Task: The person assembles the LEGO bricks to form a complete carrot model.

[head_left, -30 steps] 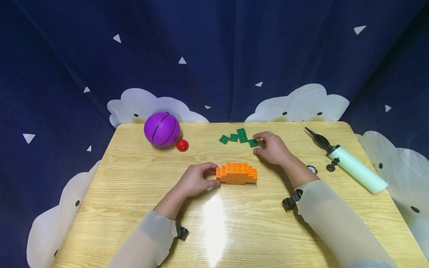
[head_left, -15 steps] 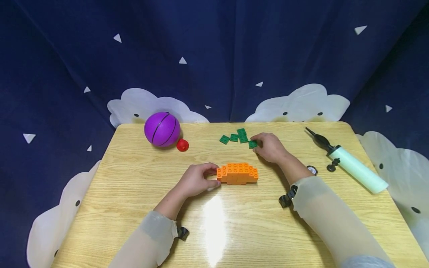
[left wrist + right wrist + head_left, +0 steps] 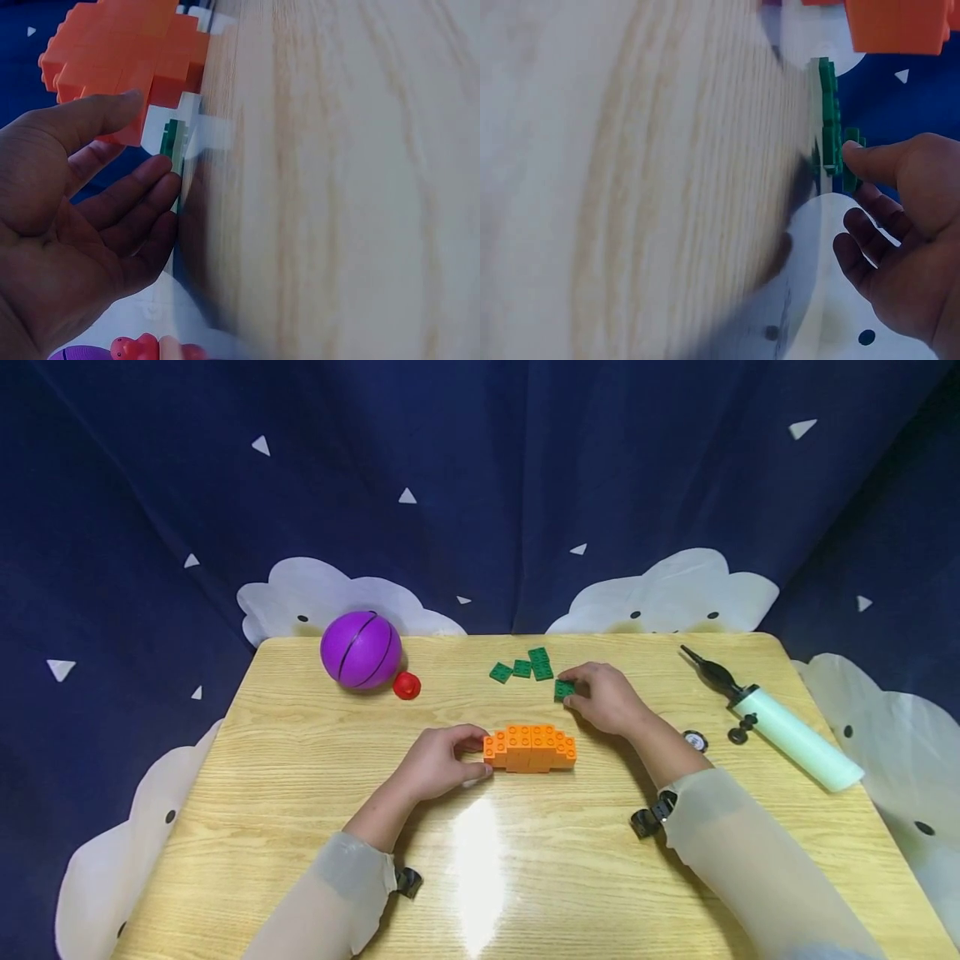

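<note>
1 orange stepped block of studded plastic bricks (image 3: 529,747), mid-frame on the pale wood-grain counter (image 3: 285,777). 2 hands on the job. L hand (image 3: 437,764) pinches the block's left end, thumb near side, index far side; its other fingers curve loosely. R hand (image 3: 609,700), upper right of centre, pinches 1 small green studded plastic plate (image 3: 562,692) btwn thumb & index. 4 more green plates (image 3: 542,671) clustered just past it, upper centre; 2 touch, can't tell if joined.

Around: 1 purple ball w/ black lines (image 3: 361,650), upper left; 1 small red hat-shaped pc (image 3: 407,686) just beside it; 1 hand pump, mint tube w/ black nozzle (image 3: 798,739), far right; 1 small black knobbed pc (image 3: 738,736) by the tube; 1 round black-and-white disc (image 3: 695,742) near R wrist. Navy curtain w/ white clouds (image 3: 517,485) behind. R forearm lies btwn block & pump; R fingers hide part of the held plate.

L wrist view adds the block's broad smooth face, thumb across it, plus a bit of pinkish stuff (image 3: 171,349) among red at bottom edge. R wrist view adds the held plate edge-on, right of the green row, spare fingers loosely bent.
</note>
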Demonstrator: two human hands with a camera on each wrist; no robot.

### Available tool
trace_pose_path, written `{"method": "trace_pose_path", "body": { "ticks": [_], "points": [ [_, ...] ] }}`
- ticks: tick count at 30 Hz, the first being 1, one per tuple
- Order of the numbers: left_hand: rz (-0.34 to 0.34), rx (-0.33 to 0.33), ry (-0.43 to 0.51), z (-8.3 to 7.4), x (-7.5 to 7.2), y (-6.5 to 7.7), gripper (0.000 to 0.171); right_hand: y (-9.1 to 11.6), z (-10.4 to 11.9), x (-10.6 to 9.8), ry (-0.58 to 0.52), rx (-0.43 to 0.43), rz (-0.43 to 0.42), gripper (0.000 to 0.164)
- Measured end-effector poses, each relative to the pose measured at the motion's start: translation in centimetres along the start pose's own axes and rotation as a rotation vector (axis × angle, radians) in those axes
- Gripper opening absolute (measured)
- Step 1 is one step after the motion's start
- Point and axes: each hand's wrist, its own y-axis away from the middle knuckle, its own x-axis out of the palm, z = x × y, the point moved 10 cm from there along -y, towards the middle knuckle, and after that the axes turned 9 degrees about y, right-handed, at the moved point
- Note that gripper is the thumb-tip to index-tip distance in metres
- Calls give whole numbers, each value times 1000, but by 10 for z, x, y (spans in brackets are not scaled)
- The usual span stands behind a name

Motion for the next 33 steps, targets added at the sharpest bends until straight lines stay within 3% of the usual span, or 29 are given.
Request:
{"method": "trace_pose_path", "body": {
  "ticks": [18,33],
  "points": [
    [-7,33,-27,0,1,-1,42,44,38,-30,-96,-123,-89,36],
    [-13,6,-33,1,-1,0,43,72,64,-51,-129,-171,-108,38]
  ]
}}
